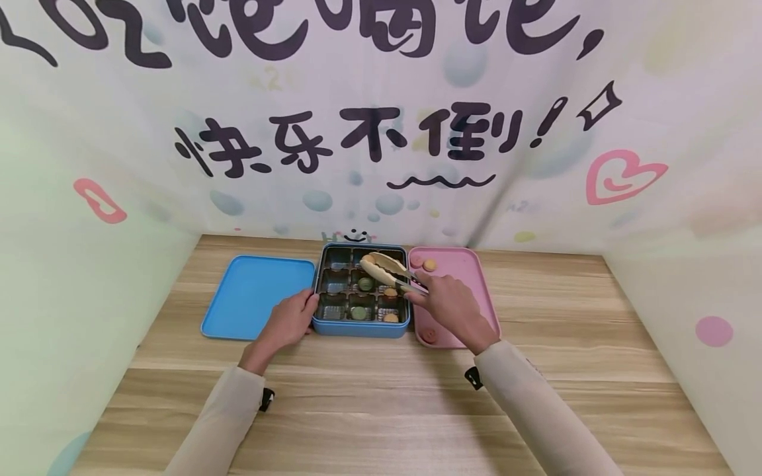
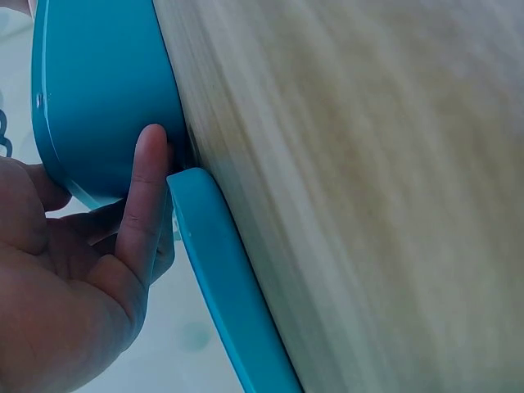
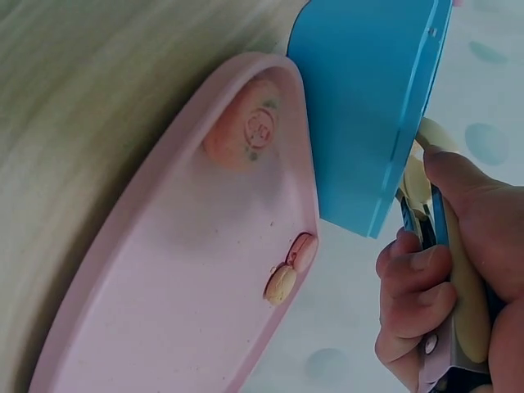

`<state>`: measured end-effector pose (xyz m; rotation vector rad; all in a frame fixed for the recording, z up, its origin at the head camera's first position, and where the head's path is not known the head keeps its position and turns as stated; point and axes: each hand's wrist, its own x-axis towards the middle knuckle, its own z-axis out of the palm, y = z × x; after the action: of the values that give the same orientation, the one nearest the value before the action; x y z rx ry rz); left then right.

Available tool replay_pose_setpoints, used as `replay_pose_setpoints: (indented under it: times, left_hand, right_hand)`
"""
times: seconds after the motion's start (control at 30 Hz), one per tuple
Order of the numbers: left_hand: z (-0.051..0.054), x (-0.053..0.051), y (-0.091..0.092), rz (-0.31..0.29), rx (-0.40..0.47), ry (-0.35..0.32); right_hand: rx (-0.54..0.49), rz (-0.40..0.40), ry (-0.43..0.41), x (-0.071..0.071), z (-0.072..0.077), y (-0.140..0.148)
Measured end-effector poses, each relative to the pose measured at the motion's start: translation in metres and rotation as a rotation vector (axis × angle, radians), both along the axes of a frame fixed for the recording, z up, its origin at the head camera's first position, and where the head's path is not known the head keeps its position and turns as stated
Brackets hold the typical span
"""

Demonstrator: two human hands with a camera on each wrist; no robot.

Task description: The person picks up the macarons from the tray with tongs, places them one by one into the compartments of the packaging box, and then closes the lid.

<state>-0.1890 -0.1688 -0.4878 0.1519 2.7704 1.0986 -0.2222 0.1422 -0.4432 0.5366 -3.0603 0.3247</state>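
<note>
My left hand (image 1: pixel 290 319) presses against the left side of the blue box (image 1: pixel 360 328); one straight finger (image 2: pixel 147 168) lies along its wall in the left wrist view. My right hand (image 1: pixel 451 304) grips the tongs (image 1: pixel 411 283), whose pale tips reach over the box's upper middle compartments. Something small and orange-tan shows between the tips. The box has a dark divided insert. Green pieces (image 1: pixel 358 313) sit in its middle column, orange-yellow pieces (image 1: pixel 390 318) in its right column. In the right wrist view my right hand (image 3: pixel 458 270) holds the tongs beyond the box wall (image 3: pixel 360 106).
Right of the box lies a pink tray (image 1: pixel 467 277) with a pink piece (image 1: pixel 417 262) and a yellow piece (image 1: pixel 430 265) at the back and a pink stamped piece (image 3: pixel 241 127) near its front corner. A flat blue lid (image 1: pixel 256 297) lies to the left. A printed wall cloth stands behind.
</note>
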Motion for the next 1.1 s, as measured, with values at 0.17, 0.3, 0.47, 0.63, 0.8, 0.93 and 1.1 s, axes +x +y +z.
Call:
replay_pose_setpoints:
  times: [0.17, 0.3, 0.47, 0.63, 0.8, 0.93, 1.1]
  left_hand:
    - [-0.0016, -0.0003, -0.0002, 0.005, 0.003, 0.006]
    - [-0.0015, -0.0007, -0.0001, 0.008, 0.003, 0.007]
    - [-0.0007, -0.0009, -0.0002, 0.006, 0.005, 0.008]
    - [-0.0005, -0.0008, -0.0003, 0.011, 0.007, 0.006]
    - [-0.0019, -0.0016, -0.0006, 0.01, 0.004, 0.001]
    - [-0.0029, -0.0017, -0.0008, 0.01, 0.005, 0.003]
    - [-0.0031, -0.0009, -0.0007, 0.003, -0.003, -0.001]
  right_hand:
    - [-0.009, -0.009, -0.013, 0.0002, -0.0002, -0.0006]
    - [-0.007, -0.008, -0.008, 0.0001, 0.0, -0.0008]
    - [-0.001, -0.01, -0.01, 0.0004, 0.0009, -0.0008]
    - [0.001, -0.006, -0.005, 0.0004, 0.0007, -0.0013]
    - [0.005, -0.006, 0.003, 0.0007, -0.0006, -0.0009]
    - [-0.011, 0.0, 0.008, 0.001, -0.002, 0.0004]
    - [-0.049, 0.0, 0.026, 0.0015, -0.0059, 0.008]
